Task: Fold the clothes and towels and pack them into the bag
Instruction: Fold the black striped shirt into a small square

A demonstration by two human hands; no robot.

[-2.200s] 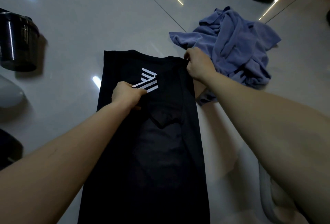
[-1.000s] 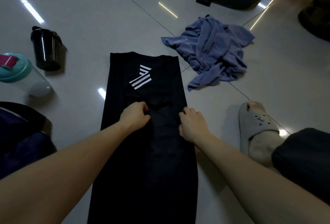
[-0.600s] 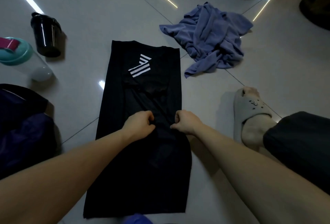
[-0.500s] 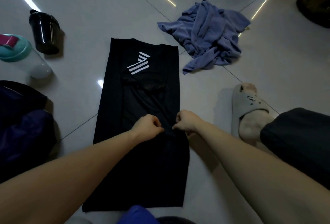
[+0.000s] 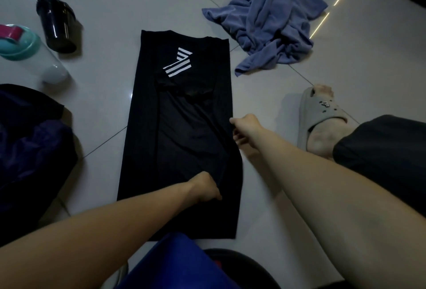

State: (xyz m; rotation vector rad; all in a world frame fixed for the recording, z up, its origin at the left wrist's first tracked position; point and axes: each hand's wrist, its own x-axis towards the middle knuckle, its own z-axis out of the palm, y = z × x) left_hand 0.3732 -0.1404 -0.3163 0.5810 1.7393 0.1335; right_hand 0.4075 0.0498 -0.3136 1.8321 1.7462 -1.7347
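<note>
A black shirt (image 5: 182, 109) with a white striped logo lies on the tiled floor, folded lengthwise into a long narrow strip. My left hand (image 5: 204, 188) grips the fabric near the strip's lower part, fingers curled into it. At the strip's right edge, about halfway up, my right hand (image 5: 244, 127) pinches the cloth. A crumpled blue towel (image 5: 269, 21) lies unfolded on the floor at the upper right. A dark bag (image 5: 30, 141) sits at the left edge.
A black cup (image 5: 56, 27) and a clear bottle with a teal lid (image 5: 27, 53) stand at the upper left. My foot in a grey slipper (image 5: 322, 113) rests at the right. Something blue (image 5: 175, 263) lies just below the shirt.
Both hands slid down the shirt from the collar toward its lower half. In the last half second the left hand moved lower and the right hand shifted out to the right edge.
</note>
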